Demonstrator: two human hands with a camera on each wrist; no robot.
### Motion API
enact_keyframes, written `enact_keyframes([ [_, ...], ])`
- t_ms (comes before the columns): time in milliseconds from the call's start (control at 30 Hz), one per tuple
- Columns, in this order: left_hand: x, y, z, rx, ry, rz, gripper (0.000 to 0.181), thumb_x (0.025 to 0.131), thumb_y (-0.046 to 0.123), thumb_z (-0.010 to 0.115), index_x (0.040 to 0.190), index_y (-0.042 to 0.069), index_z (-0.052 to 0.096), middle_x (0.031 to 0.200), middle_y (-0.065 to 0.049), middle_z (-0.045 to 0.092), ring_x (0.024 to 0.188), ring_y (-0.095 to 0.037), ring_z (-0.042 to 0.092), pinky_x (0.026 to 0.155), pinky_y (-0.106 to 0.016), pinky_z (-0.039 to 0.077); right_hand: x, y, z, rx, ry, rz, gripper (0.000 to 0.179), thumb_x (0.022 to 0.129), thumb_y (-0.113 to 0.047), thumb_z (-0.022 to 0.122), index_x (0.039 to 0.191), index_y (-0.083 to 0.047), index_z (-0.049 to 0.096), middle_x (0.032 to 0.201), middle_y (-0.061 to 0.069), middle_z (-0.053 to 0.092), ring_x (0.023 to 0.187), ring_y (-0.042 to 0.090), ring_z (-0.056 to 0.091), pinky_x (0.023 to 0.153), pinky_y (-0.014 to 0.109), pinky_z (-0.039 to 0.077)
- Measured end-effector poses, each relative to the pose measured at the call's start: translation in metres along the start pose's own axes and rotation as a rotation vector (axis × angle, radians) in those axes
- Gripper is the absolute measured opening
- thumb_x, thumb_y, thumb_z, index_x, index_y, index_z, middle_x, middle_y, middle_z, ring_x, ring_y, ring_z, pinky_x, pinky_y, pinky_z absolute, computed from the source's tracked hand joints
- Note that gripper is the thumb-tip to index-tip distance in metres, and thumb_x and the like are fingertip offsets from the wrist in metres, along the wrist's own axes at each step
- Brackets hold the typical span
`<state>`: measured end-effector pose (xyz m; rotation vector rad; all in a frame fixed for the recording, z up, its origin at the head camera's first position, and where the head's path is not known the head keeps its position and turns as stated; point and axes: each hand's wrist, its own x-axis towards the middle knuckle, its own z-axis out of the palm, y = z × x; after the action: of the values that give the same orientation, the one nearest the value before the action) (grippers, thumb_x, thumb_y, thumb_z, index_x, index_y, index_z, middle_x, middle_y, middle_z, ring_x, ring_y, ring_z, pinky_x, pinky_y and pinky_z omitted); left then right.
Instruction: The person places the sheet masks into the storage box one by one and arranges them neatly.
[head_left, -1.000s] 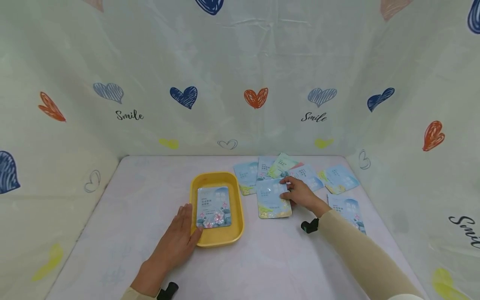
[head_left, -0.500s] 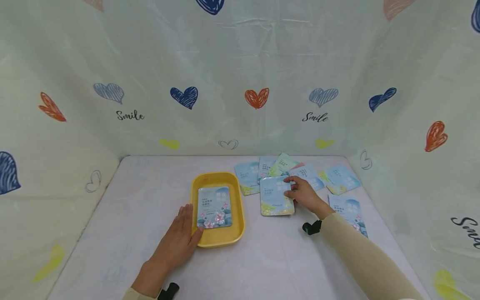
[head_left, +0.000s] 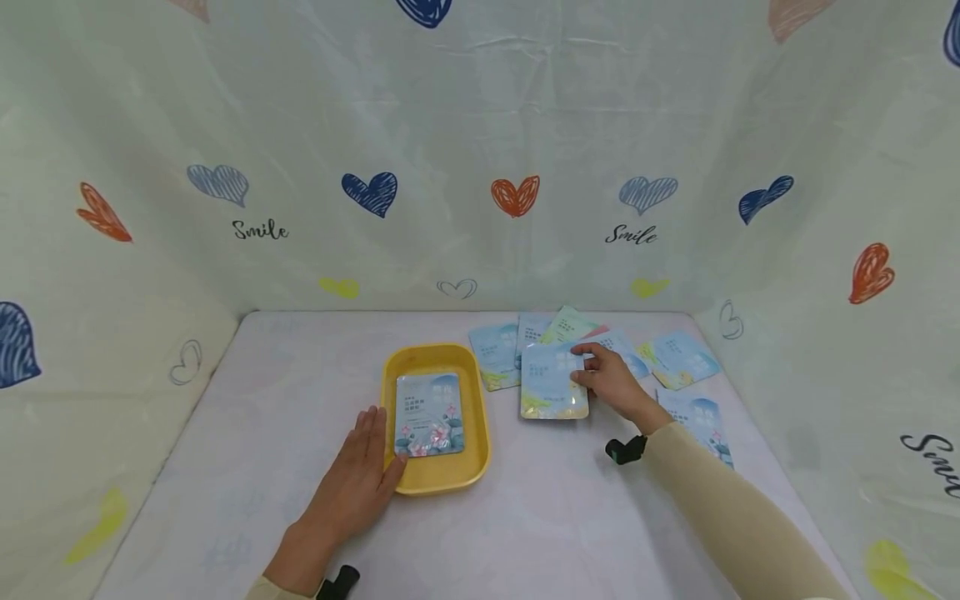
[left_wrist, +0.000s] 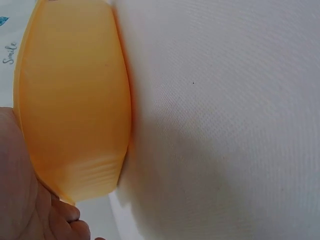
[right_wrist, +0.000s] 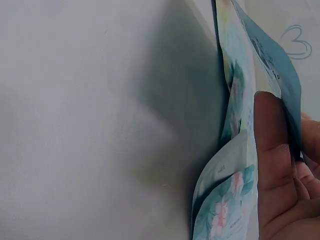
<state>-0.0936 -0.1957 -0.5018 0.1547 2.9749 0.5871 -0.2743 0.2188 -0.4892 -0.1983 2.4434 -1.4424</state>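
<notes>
My left hand (head_left: 351, 471) rests with straight fingers along the left rim of a yellow tray (head_left: 441, 477), the thumb at its near left corner. In the left wrist view the tray's outer wall (left_wrist: 75, 100) stands beside the palm. Inside the tray lies one flat sachet (head_left: 429, 408) printed with pink flowers. My right hand (head_left: 609, 383) pinches a light blue sachet (head_left: 553, 383) with yellow print by its right edge. The right wrist view shows this sachet (right_wrist: 285, 65) held between thumb and fingers, apart from the sachets behind it.
Behind the held sachet several sachets overlap, among them a green one (head_left: 567, 323) and a blue one (head_left: 495, 346). Two more, one yellow-cornered (head_left: 681, 358) and one flowered (head_left: 697, 419), lie at the right. A curtain printed with hearts encloses the white table (head_left: 510, 542).
My right hand has raised the light blue sachet and moved it slightly back, so it covers more of the sachets behind. The left hand and tray have stayed in place.
</notes>
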Motion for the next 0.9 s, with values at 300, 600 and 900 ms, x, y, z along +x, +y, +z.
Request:
enact_keyframes([
  [300,-0.001,0.002,-0.001,0.009,0.007,0.005,0.083,0.111,0.043,0.048,0.165,-0.008,0.011,0.174,-0.028,0.013,0.162,-0.045,0.012,0.129,-0.06,0.023,0.001,-0.015,0.0,0.067,0.011,0.02,0.047,0.105,-0.013,0.066,0.149,-0.008,0.051,0.091,0.005,0.044,0.077,0.025,0.053,0.068,0.044,0.054],
  [600,-0.001,0.002,-0.003,0.049,0.034,0.041,0.083,0.11,0.043,0.05,0.164,-0.01,0.016,0.173,-0.029,0.015,0.162,-0.045,0.013,0.129,-0.062,0.022,0.002,-0.045,0.008,0.111,-0.008,-0.027,0.049,0.106,-0.015,0.066,0.151,-0.007,0.049,0.093,0.003,0.051,0.077,0.019,0.053,0.07,0.04,0.053],
  [900,0.0,0.001,-0.003,0.06,0.016,0.029,0.085,0.11,0.045,0.05,0.165,-0.009,0.013,0.174,-0.028,0.013,0.163,-0.044,0.012,0.13,-0.06,0.021,0.007,-0.08,0.039,0.19,-0.015,-0.035,0.049,0.104,-0.009,0.067,0.15,-0.007,0.051,0.105,0.011,0.064,0.083,0.02,0.066,0.067,0.034,0.06],
])
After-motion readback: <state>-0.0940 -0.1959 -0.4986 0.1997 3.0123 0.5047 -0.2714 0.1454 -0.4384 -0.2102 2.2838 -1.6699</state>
